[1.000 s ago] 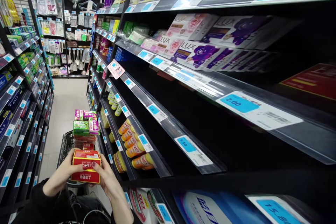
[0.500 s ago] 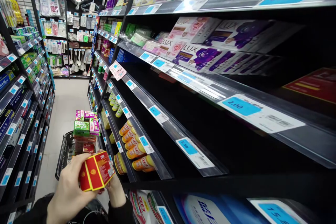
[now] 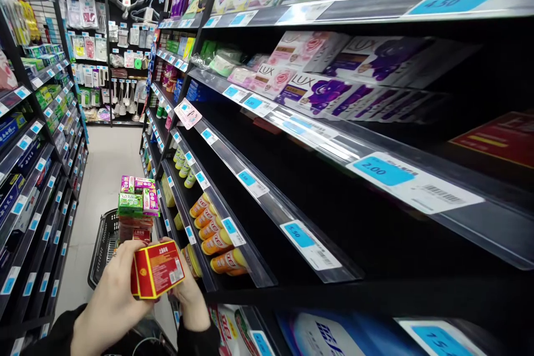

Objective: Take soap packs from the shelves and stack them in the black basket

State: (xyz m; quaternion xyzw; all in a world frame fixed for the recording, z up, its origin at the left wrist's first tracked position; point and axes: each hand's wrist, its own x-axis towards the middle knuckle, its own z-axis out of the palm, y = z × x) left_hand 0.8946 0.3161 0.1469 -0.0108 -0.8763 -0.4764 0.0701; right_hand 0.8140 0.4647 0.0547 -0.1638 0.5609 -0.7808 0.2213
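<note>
Two red soap boxes with yellow edges (image 3: pixel 162 270) are held side by side in front of me, low in the view. My left hand (image 3: pixel 114 292) grips them from the left, fingers over the top and thumb underneath. On their right side, my right hand (image 3: pixel 189 292) closes around them, its fingers partly hidden behind the boxes. The face turned toward me carries small print and a white barcode label. Just beyond my hands, a stack of green and pink boxes (image 3: pixel 137 197) rises above dark red boxes (image 3: pixel 142 233) beside a black basket (image 3: pixel 102 247).
At the right, a long shelf rack (image 3: pixel 304 236) bears LUX soap boxes (image 3: pixel 312 89) and orange-yellow containers (image 3: pixel 217 242). Another stocked rack (image 3: pixel 29 206) lines the left. The floor aisle (image 3: pixel 112 150) runs between them to a wall of hanging goods (image 3: pixel 120 44).
My hands have turned the red boxes so that the printed face with the barcode shows more toward me. My right hand has shifted slightly right.
</note>
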